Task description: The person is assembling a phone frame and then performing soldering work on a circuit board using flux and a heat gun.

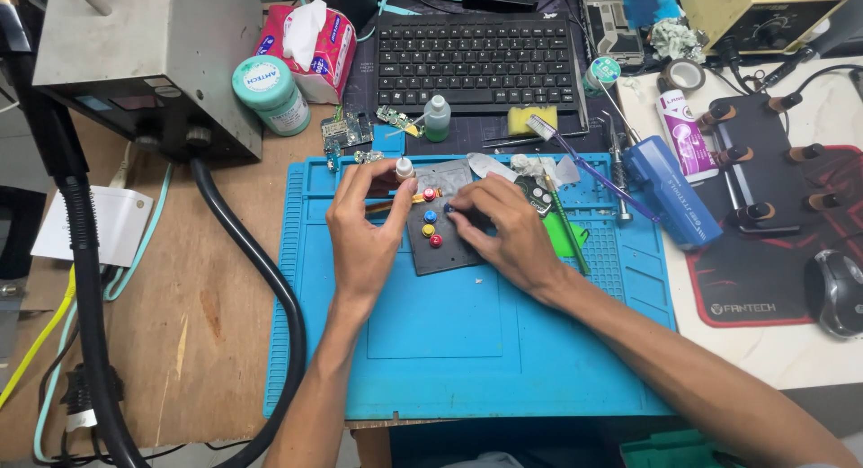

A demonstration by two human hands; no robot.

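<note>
Blue mat [467,342] covers the desk; left hand [364,230] pinches a small bottle [405,168] upright, while right hand [508,230] presses fingertips on the dark pad [438,252] with coloured buttons so it stays put

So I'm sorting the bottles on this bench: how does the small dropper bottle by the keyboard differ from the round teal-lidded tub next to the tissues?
The dropper bottle is slim with a narrow nozzle tip; the teal-lidded tub is squat and wide with a flat lid. The bottle stands upright just below the keyboard; the tub appears tilted, beside the tissue pack. The bottle is clearly the smaller. Both are greenish, and neither hand touches them.
</note>
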